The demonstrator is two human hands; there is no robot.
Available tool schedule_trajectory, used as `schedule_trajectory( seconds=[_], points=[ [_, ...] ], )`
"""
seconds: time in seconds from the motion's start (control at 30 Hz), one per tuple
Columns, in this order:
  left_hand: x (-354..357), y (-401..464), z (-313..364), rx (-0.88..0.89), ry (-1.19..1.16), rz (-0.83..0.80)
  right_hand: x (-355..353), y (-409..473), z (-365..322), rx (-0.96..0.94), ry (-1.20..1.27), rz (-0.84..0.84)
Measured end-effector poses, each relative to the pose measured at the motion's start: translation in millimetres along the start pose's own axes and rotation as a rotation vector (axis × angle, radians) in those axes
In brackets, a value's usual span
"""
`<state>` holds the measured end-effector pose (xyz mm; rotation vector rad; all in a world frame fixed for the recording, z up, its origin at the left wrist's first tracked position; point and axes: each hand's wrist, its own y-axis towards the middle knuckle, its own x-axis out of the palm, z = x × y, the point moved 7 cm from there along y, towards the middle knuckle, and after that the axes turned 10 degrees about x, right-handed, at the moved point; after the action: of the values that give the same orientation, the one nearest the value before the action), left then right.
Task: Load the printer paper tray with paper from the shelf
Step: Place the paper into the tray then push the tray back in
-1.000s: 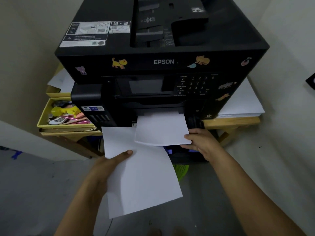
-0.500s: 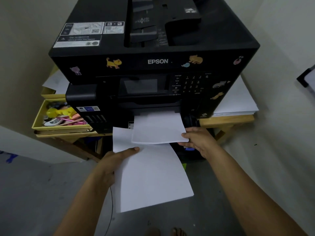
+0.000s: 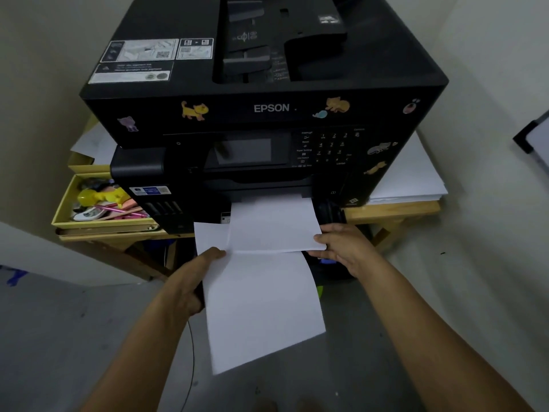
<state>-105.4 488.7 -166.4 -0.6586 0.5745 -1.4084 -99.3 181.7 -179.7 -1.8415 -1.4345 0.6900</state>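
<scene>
On the wooden tabletop (image 3: 395, 210) at mid-frame sits the black Epson printer (image 3: 267, 114), where my left hand (image 3: 190, 281) grips the loose white paper sheet (image 3: 261, 307) while my right hand (image 3: 344, 248) pinches the upper sheet (image 3: 273, 227) in its slot, so I'd square both edges before sliding inward.

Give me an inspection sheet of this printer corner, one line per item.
Surface: wooden table carries the printer.
Job's things: black Epson printer; white sheet sticking out of its front slot; held paper below it; paper stack on the table at right.
Clutter: yellow tray of pens and small items.
Hands: left hand grips the held paper's edge; right hand touches the slot sheet's corner.
Cables: thin dark cord over the floor.
Surroundings: pale walls, grey floor.
</scene>
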Motion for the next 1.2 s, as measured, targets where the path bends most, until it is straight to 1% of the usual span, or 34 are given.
schedule_trajectory(
  seconds=[0.13,0.2,0.27,0.4,0.63,0.77,0.93,1.0,1.07,1.2],
  points=[
    [4,9,5,0.027,-0.008,0.016,0,3,1,-0.004,-0.041,0.007],
    [8,14,4,0.037,0.026,0.014,0,6,3,-0.003,-0.008,0.002],
    [8,20,3,0.069,0.068,0.045,0,10,5,-0.005,0.008,0.008],
    [10,25,8,0.127,0.131,0.065,-2,16,9,-0.003,0.009,0.059],
    [18,16,16,0.163,0.117,0.079,2,19,10,-0.034,-0.002,0.148],
    [19,15,15,0.174,0.102,0.095,4,19,8,-0.051,-0.034,0.143],
    [19,7,16,0.203,0.094,0.078,-3,19,12,-0.026,-0.038,0.155],
    [13,5,15,0.205,0.112,0.063,-6,18,10,-0.052,-0.038,0.142],
    [5,3,14,0.180,0.149,0.054,-6,16,10,-0.087,-0.094,0.131],
    [-15,-6,15,0.170,0.239,0.067,-5,13,9,-0.177,-0.290,0.141]
  ],
)
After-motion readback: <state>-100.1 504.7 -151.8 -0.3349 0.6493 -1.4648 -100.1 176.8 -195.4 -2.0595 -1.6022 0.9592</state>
